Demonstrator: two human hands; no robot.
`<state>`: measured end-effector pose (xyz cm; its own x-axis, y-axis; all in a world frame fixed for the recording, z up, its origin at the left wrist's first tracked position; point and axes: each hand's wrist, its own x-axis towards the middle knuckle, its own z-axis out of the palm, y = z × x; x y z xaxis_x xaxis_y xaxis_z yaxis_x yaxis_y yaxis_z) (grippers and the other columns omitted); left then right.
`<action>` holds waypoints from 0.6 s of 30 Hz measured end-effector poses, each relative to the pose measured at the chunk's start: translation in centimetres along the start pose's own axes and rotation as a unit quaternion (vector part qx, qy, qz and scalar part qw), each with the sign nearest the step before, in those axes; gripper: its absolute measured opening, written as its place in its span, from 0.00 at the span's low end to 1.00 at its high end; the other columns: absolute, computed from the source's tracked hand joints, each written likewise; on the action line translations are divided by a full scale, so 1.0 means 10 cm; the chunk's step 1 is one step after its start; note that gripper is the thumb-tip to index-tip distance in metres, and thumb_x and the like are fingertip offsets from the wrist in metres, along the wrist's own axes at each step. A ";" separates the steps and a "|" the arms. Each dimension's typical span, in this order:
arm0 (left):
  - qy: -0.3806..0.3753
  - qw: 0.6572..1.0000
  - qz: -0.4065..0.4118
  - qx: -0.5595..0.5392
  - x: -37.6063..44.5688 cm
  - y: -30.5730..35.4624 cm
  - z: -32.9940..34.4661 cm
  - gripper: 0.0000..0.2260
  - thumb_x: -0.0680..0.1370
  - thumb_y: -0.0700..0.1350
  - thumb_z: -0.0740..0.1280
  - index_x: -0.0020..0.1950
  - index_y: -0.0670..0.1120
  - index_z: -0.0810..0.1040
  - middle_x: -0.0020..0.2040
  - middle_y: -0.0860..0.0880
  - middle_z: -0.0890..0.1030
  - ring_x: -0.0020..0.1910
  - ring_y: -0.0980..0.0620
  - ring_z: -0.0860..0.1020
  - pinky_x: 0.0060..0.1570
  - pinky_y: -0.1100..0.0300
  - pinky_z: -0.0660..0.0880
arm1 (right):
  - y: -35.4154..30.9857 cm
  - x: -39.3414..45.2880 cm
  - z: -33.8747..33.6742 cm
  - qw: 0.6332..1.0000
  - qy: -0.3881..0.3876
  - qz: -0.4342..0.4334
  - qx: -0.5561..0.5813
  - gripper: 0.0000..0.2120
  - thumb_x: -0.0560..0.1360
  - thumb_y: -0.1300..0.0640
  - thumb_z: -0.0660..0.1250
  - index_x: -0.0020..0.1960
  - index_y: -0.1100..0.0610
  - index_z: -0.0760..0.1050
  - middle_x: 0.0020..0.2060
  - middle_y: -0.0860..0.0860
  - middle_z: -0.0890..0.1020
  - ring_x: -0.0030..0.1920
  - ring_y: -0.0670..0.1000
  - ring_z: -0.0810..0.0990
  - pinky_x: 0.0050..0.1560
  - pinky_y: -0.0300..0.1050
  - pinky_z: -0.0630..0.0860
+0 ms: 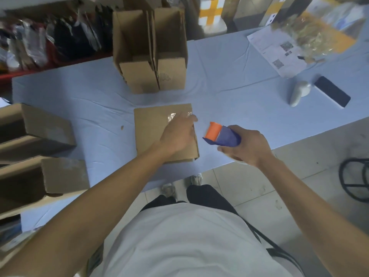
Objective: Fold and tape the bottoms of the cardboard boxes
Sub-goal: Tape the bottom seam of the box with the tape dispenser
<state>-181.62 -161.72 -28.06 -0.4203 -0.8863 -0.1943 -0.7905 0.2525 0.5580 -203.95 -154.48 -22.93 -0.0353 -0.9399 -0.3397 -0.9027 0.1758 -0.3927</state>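
Light blue table cloth (pixel 229 100) holds a flat brown cardboard box (pixel 151 132). Left hand (pixel 177 134) presses it, fingers spread. Right hand (pixel 247 146) grips a blue and orange tape cutter (pixel 221 134). Shiny tape seems on; more open boxes (pixel 149 50) wait.

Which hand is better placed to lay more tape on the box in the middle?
The right hand: it already holds the tape dispenser, just beside the box. The left hand lies flat on the box, holding it down.

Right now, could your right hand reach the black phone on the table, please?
Probably not straight away: the right hand is shut on the tape dispenser, and the black phone lies well off to its far right. Nothing blocks the path.
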 end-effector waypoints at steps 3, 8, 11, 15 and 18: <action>-0.037 0.964 -0.109 -0.238 -0.18 0.10 -0.04 0.11 0.78 0.46 0.62 0.51 0.42 0.80 0.48 0.47 0.82 0.49 0.49 0.79 0.54 0.54 0.74 | -0.01 0.01 -0.06 0.997 -0.012 -0.075 0.026 0.25 0.65 0.39 0.76 0.58 0.42 0.73 0.43 0.41 0.81 0.43 0.49 0.79 0.46 0.46 0.77; -0.059 0.779 -0.257 -0.569 -0.31 0.23 -0.14 0.07 0.79 0.37 0.65 0.42 0.43 0.77 0.38 0.46 0.79 0.37 0.51 0.78 0.42 0.60 0.79 | -0.08 0.15 -0.09 0.987 -0.045 -0.150 0.038 0.27 0.64 0.41 0.78 0.60 0.42 0.74 0.45 0.41 0.82 0.44 0.48 0.79 0.48 0.46 0.78; -0.012 0.773 -0.278 -0.570 -0.33 0.24 -0.17 0.07 0.79 0.35 0.66 0.41 0.43 0.77 0.37 0.47 0.79 0.35 0.52 0.77 0.35 0.65 0.78 | -0.09 0.24 -0.09 0.980 -0.051 -0.184 0.046 0.28 0.64 0.41 0.78 0.60 0.43 0.74 0.46 0.41 0.82 0.44 0.48 0.79 0.47 0.44 0.77; 0.056 0.834 -0.302 -0.459 -0.32 0.23 -0.14 0.09 0.75 0.32 0.69 0.36 0.41 0.80 0.35 0.44 0.79 0.34 0.50 0.78 0.36 0.61 0.79 | -0.03 0.34 -0.20 0.972 -0.105 -0.207 0.022 0.27 0.65 0.43 0.78 0.60 0.42 0.73 0.46 0.39 0.81 0.44 0.45 0.79 0.44 0.36 0.75; 0.101 0.862 -0.323 -0.377 -0.32 0.08 -0.14 0.10 0.73 0.35 0.71 0.32 0.42 0.81 0.30 0.45 0.79 0.29 0.50 0.77 0.36 0.58 0.76 | 0.19 0.41 -0.35 0.977 -0.116 -0.180 -0.012 0.25 0.65 0.44 0.78 0.59 0.40 0.73 0.45 0.38 0.81 0.44 0.44 0.80 0.45 0.39 0.76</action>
<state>-180.26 -159.29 -25.86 0.1465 -0.8158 -0.5594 -0.2829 -0.5765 0.7666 -207.34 -159.00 -22.10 0.3824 -0.8469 -0.3696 -0.8485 -0.1635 -0.5033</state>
